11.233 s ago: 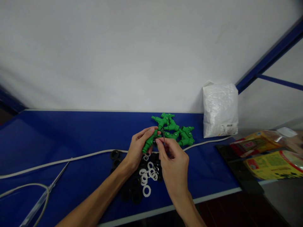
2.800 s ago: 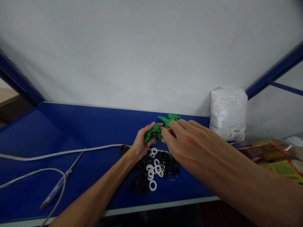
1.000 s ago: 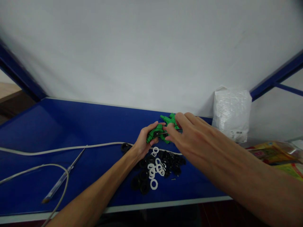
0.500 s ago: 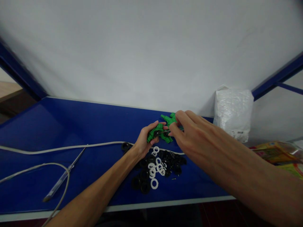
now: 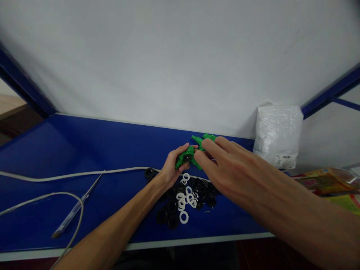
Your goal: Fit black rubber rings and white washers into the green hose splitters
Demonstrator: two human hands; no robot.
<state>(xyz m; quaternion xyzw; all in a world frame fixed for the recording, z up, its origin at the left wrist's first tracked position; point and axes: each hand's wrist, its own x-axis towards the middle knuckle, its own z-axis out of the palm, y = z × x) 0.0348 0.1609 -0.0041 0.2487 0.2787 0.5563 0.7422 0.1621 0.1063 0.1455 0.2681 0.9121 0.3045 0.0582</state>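
My left hand (image 5: 172, 168) is closed round a green plastic fitting (image 5: 185, 157), held just above the blue table (image 5: 84, 150). My right hand (image 5: 225, 168) reaches in from the right, thumb and forefinger pinched at the fitting's open end; what they pinch is hidden. More green fittings (image 5: 204, 138) lie behind my fingers by the wall. Below my hands lies a heap of black rings (image 5: 168, 219) and white rings (image 5: 183, 216).
A white plastic bag (image 5: 277, 133) stands against the wall at the right. Yellow and red packets (image 5: 326, 180) lie at the far right. A white cable (image 5: 84, 174) runs across the table, with a screwdriver (image 5: 74, 210) beside it at the left.
My right hand's pinch has closed in on the fitting's end, and the thin metal tool seen half a second ago no longer shows. My left hand still holds the fitting.
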